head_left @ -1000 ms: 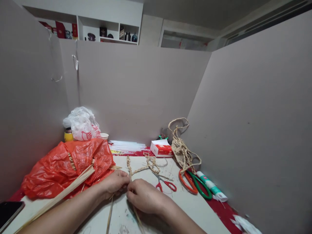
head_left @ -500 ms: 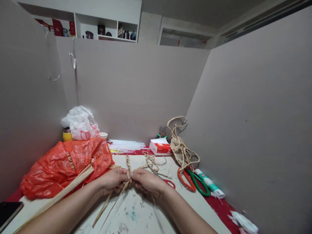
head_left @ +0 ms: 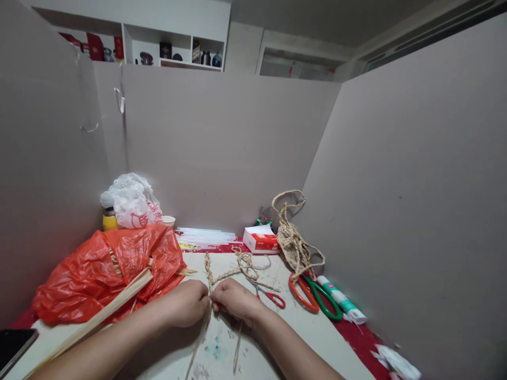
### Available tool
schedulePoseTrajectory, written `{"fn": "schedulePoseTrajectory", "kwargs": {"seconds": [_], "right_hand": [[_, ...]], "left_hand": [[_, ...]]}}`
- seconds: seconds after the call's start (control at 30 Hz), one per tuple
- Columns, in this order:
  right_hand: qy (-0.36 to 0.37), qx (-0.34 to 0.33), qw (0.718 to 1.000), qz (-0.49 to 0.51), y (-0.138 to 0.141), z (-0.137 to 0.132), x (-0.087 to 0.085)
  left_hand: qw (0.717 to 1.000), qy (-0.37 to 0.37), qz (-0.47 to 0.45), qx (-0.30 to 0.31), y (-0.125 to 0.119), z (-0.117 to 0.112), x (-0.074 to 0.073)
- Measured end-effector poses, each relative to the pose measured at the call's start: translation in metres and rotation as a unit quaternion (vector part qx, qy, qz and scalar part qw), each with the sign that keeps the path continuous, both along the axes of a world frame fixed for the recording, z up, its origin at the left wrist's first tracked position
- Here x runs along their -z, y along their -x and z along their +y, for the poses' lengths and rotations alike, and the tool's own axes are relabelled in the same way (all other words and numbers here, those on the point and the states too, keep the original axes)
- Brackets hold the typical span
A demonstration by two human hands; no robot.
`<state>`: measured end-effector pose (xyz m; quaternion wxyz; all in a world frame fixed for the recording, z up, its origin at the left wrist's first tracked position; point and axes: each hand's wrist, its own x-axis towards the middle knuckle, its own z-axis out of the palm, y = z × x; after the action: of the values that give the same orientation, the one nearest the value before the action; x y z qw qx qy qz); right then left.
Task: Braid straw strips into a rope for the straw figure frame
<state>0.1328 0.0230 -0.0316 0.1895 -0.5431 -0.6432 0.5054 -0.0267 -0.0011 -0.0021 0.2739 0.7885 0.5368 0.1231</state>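
My left hand [head_left: 189,303] and my right hand [head_left: 233,299] meet at the middle of the white work board [head_left: 309,338], fingers pinched together on the near end of a braided straw cord [head_left: 216,275]. The braid runs away from my hands toward the back of the board. Loose straw strands [head_left: 237,345] trail from my fingers down toward me. Both hands are closed on the straw.
A red plastic bag [head_left: 99,269] with straw strips sticking out lies at the left. Small red scissors [head_left: 271,298], large orange and green scissors [head_left: 315,298], a glue tube [head_left: 340,303], a rope tangle [head_left: 293,243] and a red-white box [head_left: 261,240] lie at the right. Grey partition walls surround the desk. A phone [head_left: 13,345] sits at the lower left.
My hands stayed together on the braid and shifted slightly. The loose strands, spread to the lower left before, now hang straight down toward me.
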Motion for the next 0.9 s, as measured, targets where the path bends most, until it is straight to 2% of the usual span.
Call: {"fn": "schedulePoseTrajectory", "kwargs": {"seconds": [0.1,0.23,0.33,0.4,0.5,0.53,0.57,0.6,0.63,0.67,0.73,0.8,0.83,0.9], "right_hand": [[0.047,0.015,0.997,0.057,0.002,-0.003,-0.006],[0.127,0.009,0.984,0.123,0.002,-0.004,-0.011],[0.154,-0.009,0.976,0.156,-0.001,-0.003,-0.011],[0.161,-0.030,0.971,0.172,-0.003,-0.002,-0.010],[0.173,-0.055,0.964,0.195,-0.009,-0.001,-0.013],[0.176,-0.056,0.961,0.205,-0.011,0.000,-0.014],[0.180,-0.057,0.958,0.217,-0.013,0.000,-0.016],[0.182,-0.060,0.955,0.227,-0.014,0.001,-0.017],[0.186,-0.063,0.952,0.233,-0.016,0.001,-0.018],[0.188,-0.068,0.951,0.237,-0.016,0.001,-0.019],[0.185,-0.079,0.950,0.239,-0.017,0.001,-0.019],[0.170,-0.083,0.955,0.230,-0.017,0.002,-0.018],[0.163,-0.083,0.958,0.222,-0.016,0.002,-0.018],[0.151,-0.083,0.964,0.204,-0.017,0.002,-0.016]], "left_hand": [[0.999,-0.026,0.033,0.007,-0.011,-0.015,-0.004],[0.993,-0.061,0.105,0.010,-0.025,-0.029,0.005],[0.990,-0.090,0.103,0.020,-0.029,-0.039,0.009],[0.992,-0.068,0.085,0.065,-0.028,-0.046,0.004],[0.991,0.027,0.018,0.131,-0.022,-0.043,-0.006],[0.991,0.047,-0.025,0.123,-0.020,-0.037,-0.008],[0.992,0.043,-0.083,0.086,-0.018,-0.029,-0.007],[0.989,0.022,-0.142,0.024,-0.016,-0.019,-0.005],[0.979,-0.019,-0.195,-0.049,-0.014,-0.009,-0.001],[0.964,-0.036,-0.244,-0.096,-0.014,0.000,0.004],[0.942,0.070,-0.311,-0.106,-0.013,0.012,0.014],[0.911,0.214,-0.343,-0.084,-0.015,0.014,0.021],[0.899,0.259,-0.345,-0.077,-0.016,0.012,0.022],[0.899,0.272,-0.333,-0.080,-0.017,0.006,0.021]]}}
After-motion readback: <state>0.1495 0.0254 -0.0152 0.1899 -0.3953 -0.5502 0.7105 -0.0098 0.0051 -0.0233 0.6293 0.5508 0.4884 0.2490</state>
